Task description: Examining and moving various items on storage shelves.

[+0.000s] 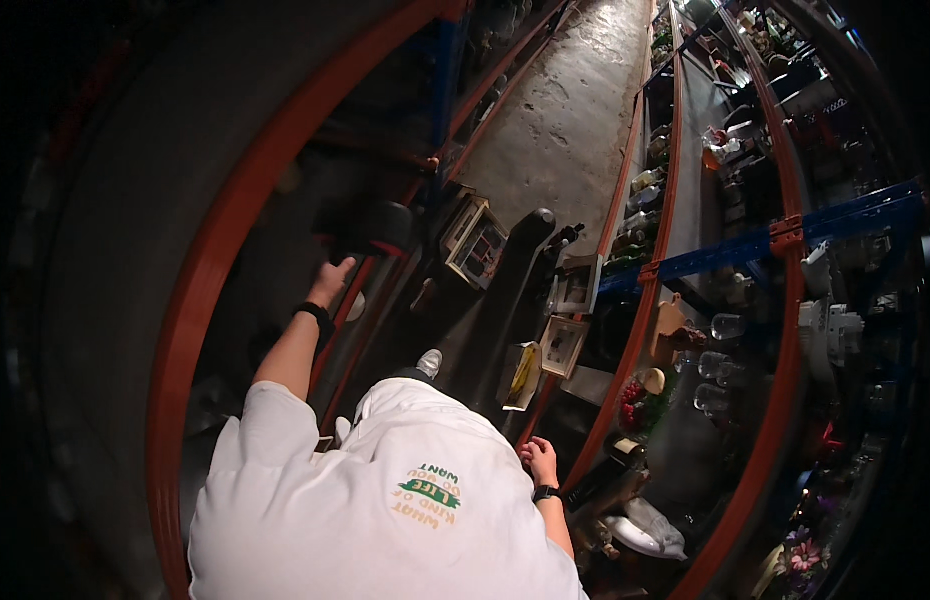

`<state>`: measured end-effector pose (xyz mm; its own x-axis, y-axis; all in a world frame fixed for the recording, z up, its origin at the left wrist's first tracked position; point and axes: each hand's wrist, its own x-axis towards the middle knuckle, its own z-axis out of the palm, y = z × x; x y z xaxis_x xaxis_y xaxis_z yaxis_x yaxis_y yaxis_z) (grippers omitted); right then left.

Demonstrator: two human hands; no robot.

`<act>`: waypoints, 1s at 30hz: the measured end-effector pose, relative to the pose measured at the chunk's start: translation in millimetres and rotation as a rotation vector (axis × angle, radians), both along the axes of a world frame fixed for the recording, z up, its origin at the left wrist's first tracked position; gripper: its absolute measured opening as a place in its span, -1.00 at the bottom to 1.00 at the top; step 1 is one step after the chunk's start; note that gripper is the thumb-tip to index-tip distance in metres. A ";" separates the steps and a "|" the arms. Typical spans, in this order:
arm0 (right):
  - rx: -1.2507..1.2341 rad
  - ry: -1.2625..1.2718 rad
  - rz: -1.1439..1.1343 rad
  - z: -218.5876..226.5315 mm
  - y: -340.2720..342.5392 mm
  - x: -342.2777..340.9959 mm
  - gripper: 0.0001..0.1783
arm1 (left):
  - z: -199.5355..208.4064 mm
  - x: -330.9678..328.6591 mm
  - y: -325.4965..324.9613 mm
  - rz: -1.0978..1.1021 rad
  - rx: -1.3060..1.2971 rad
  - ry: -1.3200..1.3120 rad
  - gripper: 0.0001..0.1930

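Storeroom aisle, seen from above: person in white printed T-shirt (385, 500) stands between orange-framed shelf racks. Left hand (332, 283), black band at wrist, reaches up to dark red-trimmed object (370, 228) on left rack shelf (215, 260), fingers touching its underside; grip cannot be told. Right hand (538, 462), watch at wrist, hangs low beside right rack (645, 290), fingers loosely curled, holding nothing. Framed pictures (475, 243) lean on concrete floor (570, 110) ahead.
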<state>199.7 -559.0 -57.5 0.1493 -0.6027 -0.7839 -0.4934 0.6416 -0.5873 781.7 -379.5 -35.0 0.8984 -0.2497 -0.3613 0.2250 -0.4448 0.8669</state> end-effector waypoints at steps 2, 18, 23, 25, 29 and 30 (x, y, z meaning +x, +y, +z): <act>-0.005 -0.005 0.039 2.9 -6.1 1.0 -0.72 | -21.6 25.5 5.4 0.059 0.065 -0.051 -0.53; -0.033 0.222 0.062 19.0 58.2 -40.1 -0.74 | -100.9 59.6 32.3 0.085 0.254 -0.083 -0.57; -0.093 0.045 0.072 13.1 46.5 -25.3 -0.73 | -73.0 74.0 25.7 -0.073 0.227 -0.068 -0.48; -0.073 0.187 0.285 14.3 27.1 -9.5 -0.74 | -66.6 69.4 25.0 -0.077 0.207 -0.094 -0.46; 0.048 0.105 0.144 18.1 -2.1 8.8 -0.74 | -56.2 43.7 27.8 0.048 0.227 -0.222 -0.34; 0.088 0.078 0.111 16.4 -10.4 9.4 -0.75 | -54.0 35.2 31.2 0.076 0.283 -0.167 -0.34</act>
<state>209.1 -569.4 -41.1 0.1476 -0.5147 -0.8445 -0.6060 0.6278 -0.4885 816.9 -348.3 -89.1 0.9632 -0.0905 -0.2530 0.1320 -0.6605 0.7391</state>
